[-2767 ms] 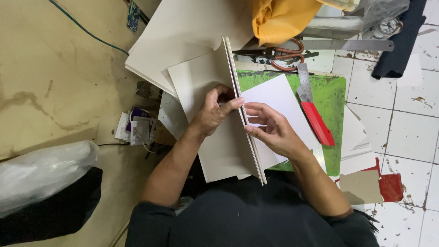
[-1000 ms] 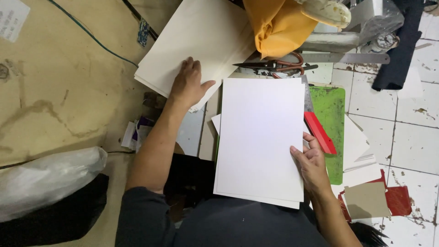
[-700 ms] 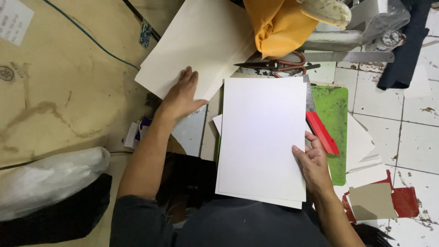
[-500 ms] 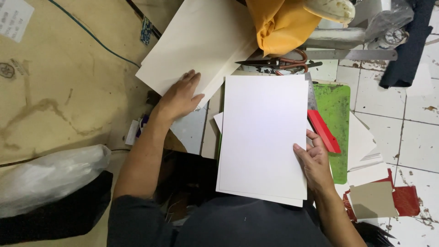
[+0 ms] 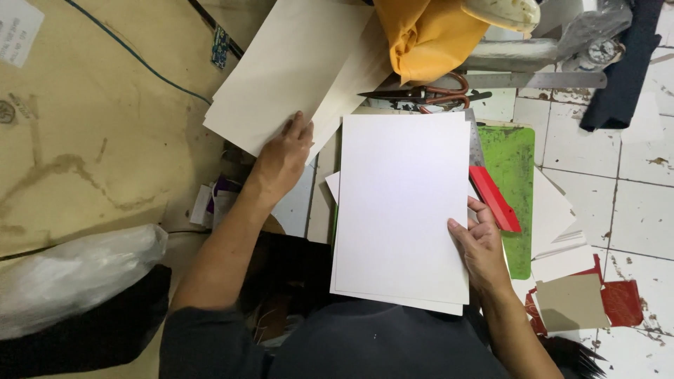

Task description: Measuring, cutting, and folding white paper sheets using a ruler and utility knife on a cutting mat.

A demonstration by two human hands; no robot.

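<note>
L hand (image 5: pixel 284 156) has slid lower on cream board stack (image 5: pixel 295 67), flat, ungripped; R hand (image 5: pixel 481 245) unchanged, pinching white sheet (image 5: pixel 404 207) edge, clear floor right.

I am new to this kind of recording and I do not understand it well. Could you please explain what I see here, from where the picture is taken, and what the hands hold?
The picture comes from a camera worn on a person's head, looking down at their own two bare hands. No machine is present. The right hand holds the right edge of a large white sheet in front of the body. The left hand rests flat on a stack of cream boards further away. Under the sheet lies a green cutting mat with a red-handled cutter. Scissors and a yellow cloth lie beyond it, and the floor is white tile.
</note>
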